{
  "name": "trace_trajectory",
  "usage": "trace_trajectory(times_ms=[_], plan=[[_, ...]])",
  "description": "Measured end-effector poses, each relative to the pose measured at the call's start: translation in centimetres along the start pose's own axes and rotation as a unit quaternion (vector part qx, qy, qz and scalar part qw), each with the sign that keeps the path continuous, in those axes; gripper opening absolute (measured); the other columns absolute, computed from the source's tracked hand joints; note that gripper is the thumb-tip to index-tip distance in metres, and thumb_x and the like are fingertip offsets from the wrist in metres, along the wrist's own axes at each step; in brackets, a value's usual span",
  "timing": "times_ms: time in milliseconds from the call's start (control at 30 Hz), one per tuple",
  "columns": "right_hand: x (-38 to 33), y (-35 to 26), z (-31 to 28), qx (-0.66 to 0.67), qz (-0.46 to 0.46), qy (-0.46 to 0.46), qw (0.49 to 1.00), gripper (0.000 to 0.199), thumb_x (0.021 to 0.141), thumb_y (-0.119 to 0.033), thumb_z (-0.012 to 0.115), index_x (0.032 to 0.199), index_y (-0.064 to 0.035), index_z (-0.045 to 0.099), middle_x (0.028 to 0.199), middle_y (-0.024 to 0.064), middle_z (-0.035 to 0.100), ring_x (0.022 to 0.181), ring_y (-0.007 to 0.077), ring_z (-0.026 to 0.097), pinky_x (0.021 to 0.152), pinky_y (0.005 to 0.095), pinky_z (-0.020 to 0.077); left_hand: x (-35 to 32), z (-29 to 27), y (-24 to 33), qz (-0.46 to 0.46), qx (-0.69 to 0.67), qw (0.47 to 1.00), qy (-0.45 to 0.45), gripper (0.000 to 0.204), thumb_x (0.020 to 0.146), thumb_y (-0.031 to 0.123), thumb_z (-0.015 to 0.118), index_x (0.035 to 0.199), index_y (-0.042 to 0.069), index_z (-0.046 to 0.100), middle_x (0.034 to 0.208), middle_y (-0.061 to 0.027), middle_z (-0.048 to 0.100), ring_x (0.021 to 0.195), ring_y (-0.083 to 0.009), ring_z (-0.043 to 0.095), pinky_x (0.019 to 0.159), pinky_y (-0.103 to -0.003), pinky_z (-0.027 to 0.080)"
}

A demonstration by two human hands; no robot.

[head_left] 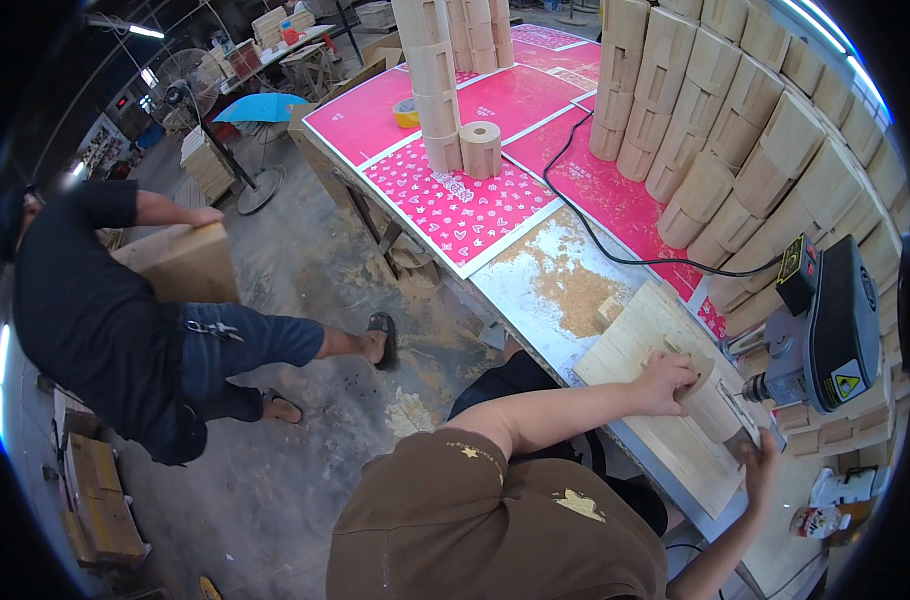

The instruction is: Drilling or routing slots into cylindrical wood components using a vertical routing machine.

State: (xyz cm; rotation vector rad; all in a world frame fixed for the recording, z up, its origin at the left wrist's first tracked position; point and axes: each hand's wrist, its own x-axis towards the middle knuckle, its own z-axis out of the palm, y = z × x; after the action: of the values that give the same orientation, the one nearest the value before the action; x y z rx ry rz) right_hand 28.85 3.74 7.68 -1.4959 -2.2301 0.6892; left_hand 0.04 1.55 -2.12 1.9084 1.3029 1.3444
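A pale wooden cylinder [713, 402] with a slot in its side lies on a plywood board [630, 362] at the bench's near end. My left hand [665, 384] has its fingers curled over the cylinder's left end. Around the other end, my right hand [762, 466] grips with thumb and fingers, partly hidden by the wood. A dark grey drill press [825, 325] stands close on the right. Its chuck [765, 388] points sideways at the slotted face; where the bit's tip lies is too small to tell.
Tall stacks of slotted wooden cylinders [675, 100] line the right side. A black cable [615, 258] crosses the pink-covered table [405, 110]. Sawdust [565, 290] lies beside the board. Bottles [820, 521] stand near my right arm. Another person [105, 310] carries a wooden panel [183, 262] at left.
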Motion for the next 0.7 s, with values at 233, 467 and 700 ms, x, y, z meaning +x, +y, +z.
trace_trajectory(times_ms=[233, 467, 700], plan=[[-6.1, -1.5, 2.1, 0.178, 0.053, 0.066, 0.98, 0.025, 0.07, 0.004, 0.068, 0.093, 0.0008, 0.058, 0.083, 0.0023, 0.054, 0.078, 0.0107, 0.049, 0.071, 0.0222, 0.0391, -2.3, -12.6, 1.3, 0.098, -0.024, 0.995, 0.023, 0.044, 0.052, 0.014, 0.083, 0.091, 0.008, 0.063, 0.122, -0.0109, 0.041, 0.113, -0.0271, 0.045, 0.088, -0.039, 0.044], [-9.2, -2.4, 3.4, 0.248, 0.021, 0.109, 0.962, 0.024, 0.07, -0.013, 0.072, 0.088, -0.0018, 0.06, 0.081, -0.0004, 0.052, 0.079, 0.0102, 0.048, 0.071, 0.0223, 0.0372, -0.7, -32.2, 7.3, -0.184, 0.06, 0.978, 0.079, 0.038, 0.054, 0.007, 0.081, 0.087, 0.004, 0.062, 0.127, -0.0089, 0.041, 0.116, -0.0246, 0.045, 0.09, -0.038, 0.049], [-9.0, -4.1, 4.4, 0.248, 0.038, 0.107, 0.962, 0.026, 0.066, -0.01, 0.075, 0.086, -0.0009, 0.062, 0.081, 0.0024, 0.055, 0.078, 0.0134, 0.049, 0.071, 0.0242, 0.0371, 6.2, -44.0, 4.9, -0.187, 0.443, 0.866, 0.137, 0.044, 0.053, 0.021, 0.085, 0.086, 0.0, 0.065, 0.115, -0.0146, 0.051, 0.107, -0.0266, 0.053, 0.087, -0.038, 0.048]])
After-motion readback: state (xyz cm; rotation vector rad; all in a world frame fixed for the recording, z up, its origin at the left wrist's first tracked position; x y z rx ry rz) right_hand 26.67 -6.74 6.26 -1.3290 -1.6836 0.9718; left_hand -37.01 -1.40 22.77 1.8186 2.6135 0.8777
